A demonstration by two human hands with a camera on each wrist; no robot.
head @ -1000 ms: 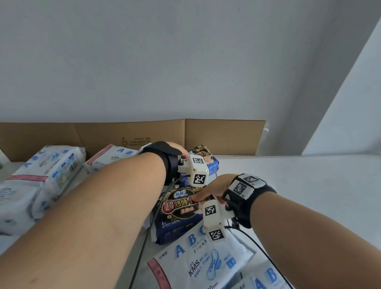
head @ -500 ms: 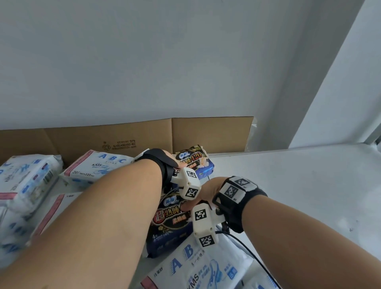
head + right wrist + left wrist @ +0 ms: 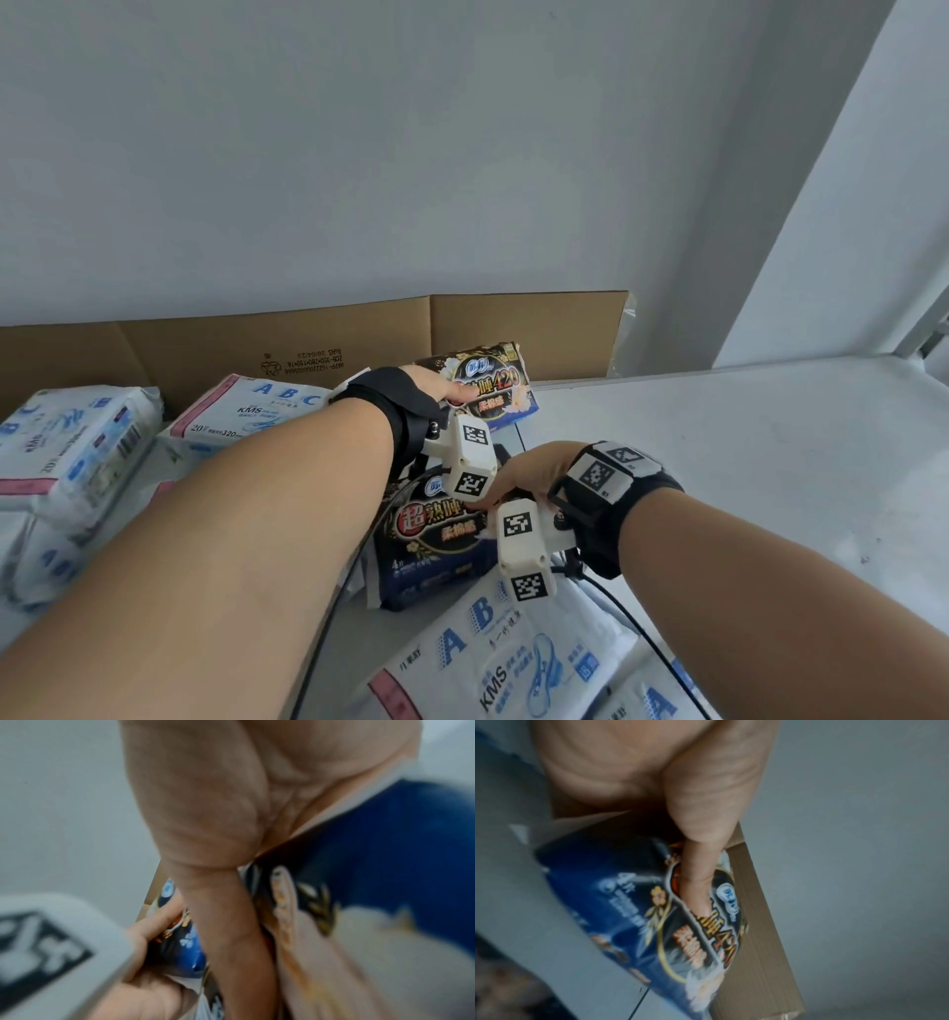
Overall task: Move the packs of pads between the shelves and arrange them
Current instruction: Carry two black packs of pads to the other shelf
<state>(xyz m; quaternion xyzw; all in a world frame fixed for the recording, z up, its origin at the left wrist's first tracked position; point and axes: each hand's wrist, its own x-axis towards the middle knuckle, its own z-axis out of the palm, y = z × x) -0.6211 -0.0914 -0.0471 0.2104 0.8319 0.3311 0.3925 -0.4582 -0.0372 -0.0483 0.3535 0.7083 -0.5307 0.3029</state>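
Head view: both hands [image 3: 436, 390] on dark packs [image 3: 493, 395]

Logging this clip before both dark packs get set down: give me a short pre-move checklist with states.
1. Left hand grips the far dark-blue plastic pack of pads, thumb on its face: ok.
2. Right hand holds the near dark-blue pack: ok, though fingers underneath are hidden.
3. Far pack is clear of the brown cardboard sheet behind it: cannot tell.
4. Bare grey shelf surface lies to the right for placing: ok.
5. Black cable is clear of the white ABC pack: not ok, it lies across it.
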